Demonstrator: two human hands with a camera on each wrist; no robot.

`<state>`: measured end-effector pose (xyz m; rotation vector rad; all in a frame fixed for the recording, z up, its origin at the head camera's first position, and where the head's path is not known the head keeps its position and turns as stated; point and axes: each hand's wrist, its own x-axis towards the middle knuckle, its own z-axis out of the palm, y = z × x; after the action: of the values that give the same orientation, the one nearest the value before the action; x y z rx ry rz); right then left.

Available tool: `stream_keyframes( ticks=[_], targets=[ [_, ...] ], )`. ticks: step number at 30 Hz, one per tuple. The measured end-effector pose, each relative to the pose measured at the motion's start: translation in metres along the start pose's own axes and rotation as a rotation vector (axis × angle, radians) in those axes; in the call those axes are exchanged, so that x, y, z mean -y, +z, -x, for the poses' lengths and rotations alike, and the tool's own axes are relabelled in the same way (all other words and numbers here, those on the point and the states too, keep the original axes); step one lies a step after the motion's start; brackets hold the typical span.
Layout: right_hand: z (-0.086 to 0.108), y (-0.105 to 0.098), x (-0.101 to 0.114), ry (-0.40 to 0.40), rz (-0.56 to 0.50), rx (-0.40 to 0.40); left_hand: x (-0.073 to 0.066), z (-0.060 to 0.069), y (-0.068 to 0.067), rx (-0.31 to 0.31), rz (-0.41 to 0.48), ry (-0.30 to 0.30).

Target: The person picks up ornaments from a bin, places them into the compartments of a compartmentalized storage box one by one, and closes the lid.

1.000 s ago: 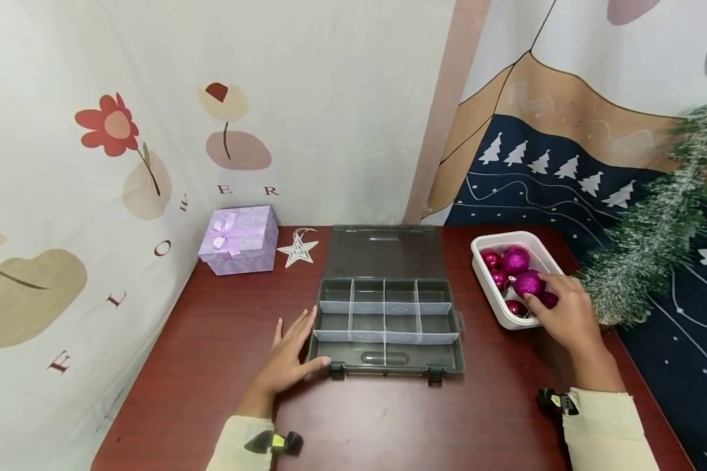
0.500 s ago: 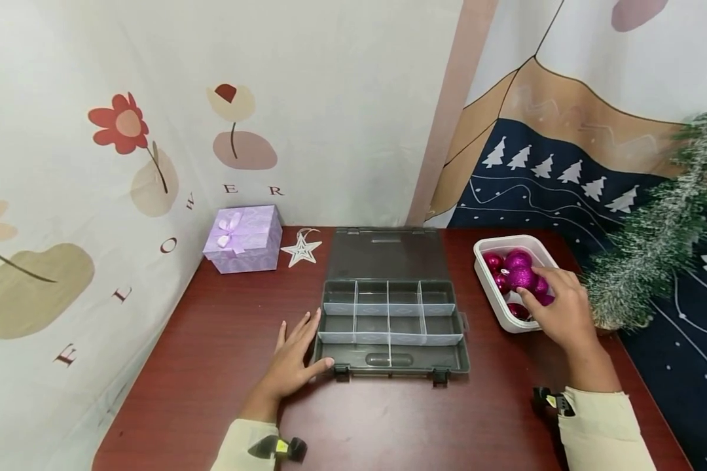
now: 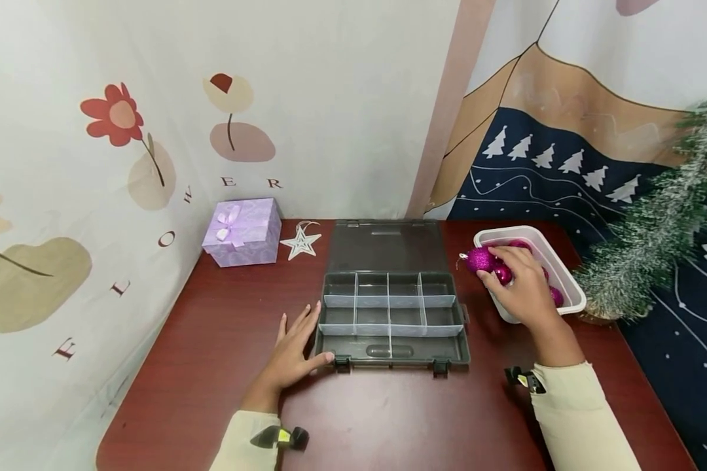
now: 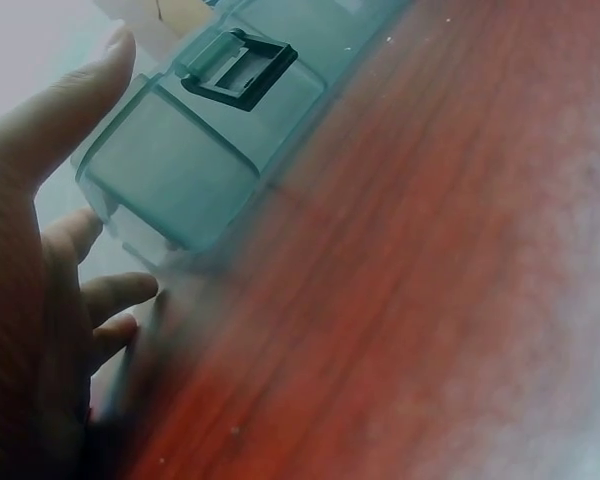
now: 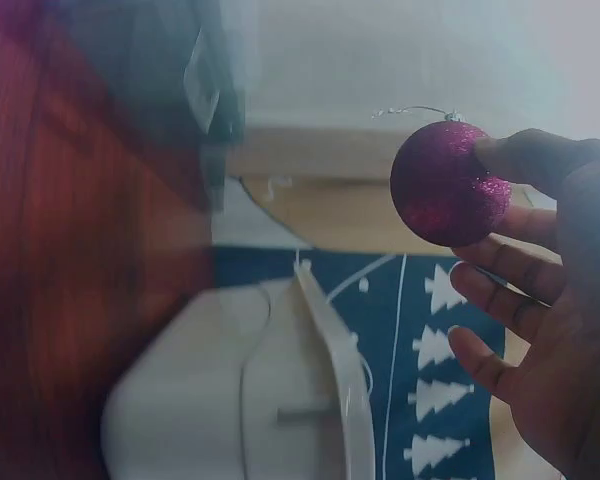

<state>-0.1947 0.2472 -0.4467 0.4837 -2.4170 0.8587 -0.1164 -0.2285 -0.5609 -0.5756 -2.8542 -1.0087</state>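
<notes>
We are seeing the ball [image 3: 480,260] leaving the tub [image 3: 571,281]: half a second ago it was sitting among the other balls [image 3: 503,273], and now it is hanging over the tub's near-case edge, to the right of the case [image 3: 389,362]. The right hand [image 3: 524,284] is pinching it between thumb and forefinger, the other fingers standing clear, and its hook is pointing toward the case. The left hand [image 3: 294,356] is staying at the case's left end, fingers spreading and gripping nothing; whether it is pressing, we are not able to tell. We are judging that the picking-out is finishing and the carrying is starting.
</notes>
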Motion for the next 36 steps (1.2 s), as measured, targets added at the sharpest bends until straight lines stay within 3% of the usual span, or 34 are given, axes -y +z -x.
stream_keyframes(
  ticks=[12, 22, 36],
  targets=[
    [-0.020, 0.029, 0.030, -0.053, -0.037, 0.166, 0.003, 0.002, -0.001, 0.007, 0.007, -0.019],
    [-0.040, 0.049, 0.051, -0.088, -0.104, 0.221, 0.001, -0.001, -0.001, 0.006, 0.027, -0.016],
    [-0.065, 0.090, 0.084, -0.092, -0.130, 0.387, -0.001, -0.001, 0.000, -0.020, 0.017, -0.009]
  ],
)
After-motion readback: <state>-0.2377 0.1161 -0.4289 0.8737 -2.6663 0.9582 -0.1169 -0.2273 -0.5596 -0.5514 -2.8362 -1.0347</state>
